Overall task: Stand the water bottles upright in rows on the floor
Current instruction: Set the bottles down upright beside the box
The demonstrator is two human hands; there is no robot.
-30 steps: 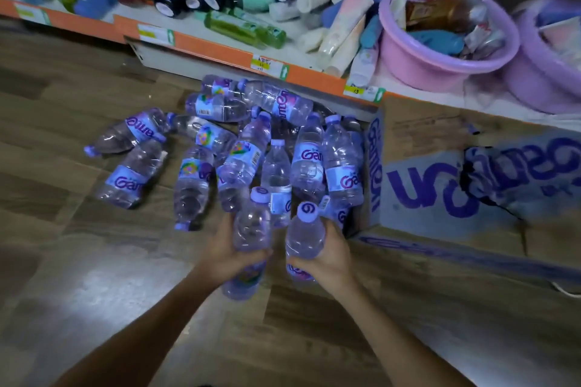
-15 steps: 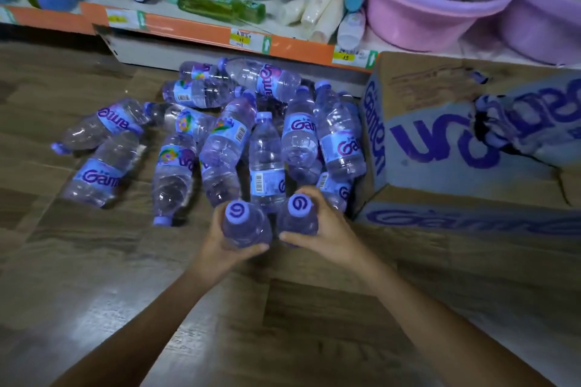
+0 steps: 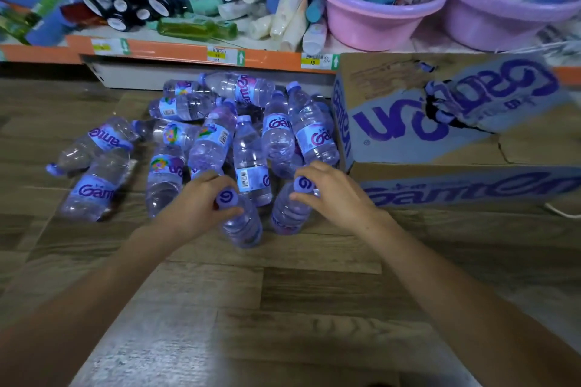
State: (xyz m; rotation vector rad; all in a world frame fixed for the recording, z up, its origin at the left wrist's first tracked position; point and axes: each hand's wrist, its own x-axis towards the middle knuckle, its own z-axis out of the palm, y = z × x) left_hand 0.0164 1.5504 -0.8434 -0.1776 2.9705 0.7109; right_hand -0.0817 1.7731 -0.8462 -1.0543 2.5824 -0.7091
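Note:
Two clear water bottles with purple caps stand on the wooden floor (image 3: 314, 276) in front of a heap. My left hand (image 3: 196, 201) grips the neck of the left bottle (image 3: 243, 226), which leans slightly. My right hand (image 3: 330, 195) holds the top of the right bottle (image 3: 289, 217), fingers around its cap. Behind them several more bottles (image 3: 217, 141) with blue and purple labels lie on their sides in a loose pile.
A torn cardboard carton (image 3: 440, 135) with purple lettering sits to the right of the pile. Behind runs a low orange-edged shelf (image 3: 188, 53) with tubes, jars and two pink basins (image 3: 377, 15).
Both hands lowered the two bottles from mid-air onto the floor by the pile. My grips slid from the bottle bodies up to the necks and caps, and the bottles moved slightly apart.

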